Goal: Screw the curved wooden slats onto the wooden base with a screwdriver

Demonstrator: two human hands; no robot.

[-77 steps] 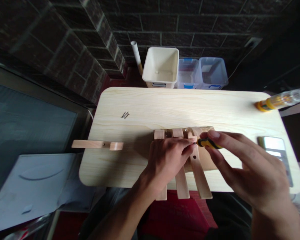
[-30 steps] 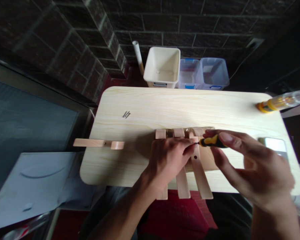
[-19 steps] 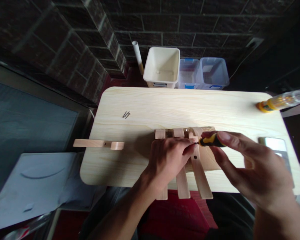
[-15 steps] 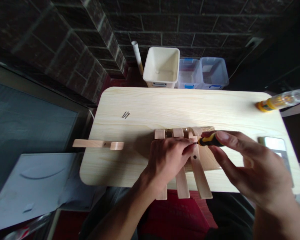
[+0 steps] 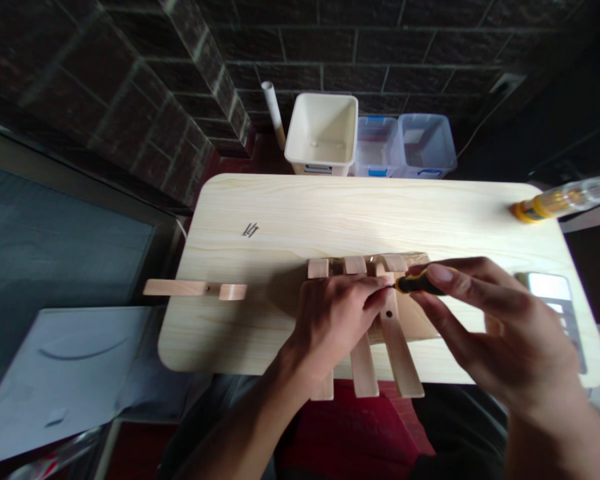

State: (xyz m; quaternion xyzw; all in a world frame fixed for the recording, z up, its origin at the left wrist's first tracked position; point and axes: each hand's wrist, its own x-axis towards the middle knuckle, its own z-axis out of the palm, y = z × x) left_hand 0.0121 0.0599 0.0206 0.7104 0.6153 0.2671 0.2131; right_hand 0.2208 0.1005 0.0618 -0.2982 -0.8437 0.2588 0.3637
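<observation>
My left hand [image 5: 333,327] grips several pale wooden slats, with the nearest slat [image 5: 400,353] running toward me past its fingertips. The slats lie across a tan board or cardboard piece [image 5: 420,320]. My right hand [image 5: 495,320] pinches a yellow-and-black screwdriver [image 5: 420,285] between thumb and fingers. The screwdriver's tip sits at my left fingertips, over the slat, and the fingers hide the point of contact. A wooden piece with a rounded block [image 5: 195,289] lies at the left table edge, overhanging it. Several small screws [image 5: 251,230] lie farther back.
The light wood table [image 5: 300,213] has brick walls beyond it. A white bin [image 5: 323,133] and two clear plastic bins [image 5: 405,147] stand behind it, beside a white tube [image 5: 273,113]. A clear-and-yellow tube [image 5: 563,199] and a phone [image 5: 547,297] lie at the right.
My right hand has shifted slightly, its fingers moving a little on the screwdriver handle. The tip stays by my left fingertips, and the slats have not moved.
</observation>
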